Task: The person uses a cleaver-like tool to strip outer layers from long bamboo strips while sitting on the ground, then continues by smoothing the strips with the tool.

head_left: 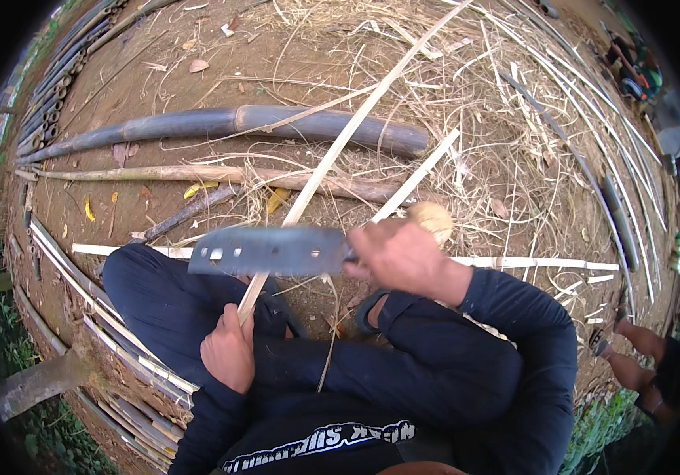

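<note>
Hands [227,352] [401,255] grip strip [338,144] — and, probably, cleaver [257,255].

One machete [257,245], one held strip [342,142], many loose strips [419,176] and many bamboo poles [197,121].

Brown ground [138,91] carries bamboo poles [174,123] and pale shavings [514,162].

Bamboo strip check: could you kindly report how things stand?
Left hand gripping bamboo strip by near end. Right hand holding wide blade, blurred, across strip. Dark bamboo pole behind strip farther out, contact unclear.
</note>
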`<action>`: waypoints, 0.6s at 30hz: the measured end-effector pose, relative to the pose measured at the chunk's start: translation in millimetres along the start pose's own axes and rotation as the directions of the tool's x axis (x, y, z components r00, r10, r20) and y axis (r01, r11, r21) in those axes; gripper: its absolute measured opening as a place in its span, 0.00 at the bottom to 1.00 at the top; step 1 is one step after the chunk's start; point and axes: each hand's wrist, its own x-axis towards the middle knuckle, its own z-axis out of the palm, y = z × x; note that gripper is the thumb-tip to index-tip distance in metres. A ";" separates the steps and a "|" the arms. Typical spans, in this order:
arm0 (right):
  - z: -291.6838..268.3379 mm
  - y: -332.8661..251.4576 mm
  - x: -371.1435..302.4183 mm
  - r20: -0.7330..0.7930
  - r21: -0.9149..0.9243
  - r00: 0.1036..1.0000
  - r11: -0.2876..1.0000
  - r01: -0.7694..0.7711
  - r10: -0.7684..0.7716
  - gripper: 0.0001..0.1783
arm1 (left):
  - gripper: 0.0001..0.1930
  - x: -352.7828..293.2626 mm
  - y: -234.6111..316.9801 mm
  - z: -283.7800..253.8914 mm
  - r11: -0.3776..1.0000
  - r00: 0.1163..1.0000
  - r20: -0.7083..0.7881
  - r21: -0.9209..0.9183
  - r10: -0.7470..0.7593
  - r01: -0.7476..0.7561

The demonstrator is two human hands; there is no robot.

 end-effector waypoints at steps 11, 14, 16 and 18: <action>-22.3 50.3 22.6 -0.076 -0.126 0.997 0.992 0.000 -0.010 0.20 | 0.13 3.4 -23.1 -6.9 1.000 1.000 0.020 -0.019 0.000 0.001; -16.1 96.2 28.2 -0.012 -0.143 0.955 0.945 -0.295 0.296 0.20 | 0.13 -4.7 -21.0 -12.8 1.000 1.000 0.016 0.005 -0.007 0.007; -34.7 170.5 33.7 0.034 -0.152 0.792 0.786 -0.599 0.610 0.25 | 0.13 -6.6 -15.0 -12.0 1.000 1.000 0.024 -0.028 0.000 0.001; -45.6 214.5 32.0 0.000 -0.105 0.785 0.781 -0.616 0.619 0.27 | 0.14 -7.0 -10.5 -8.7 0.997 0.999 0.052 -0.077 0.018 -0.014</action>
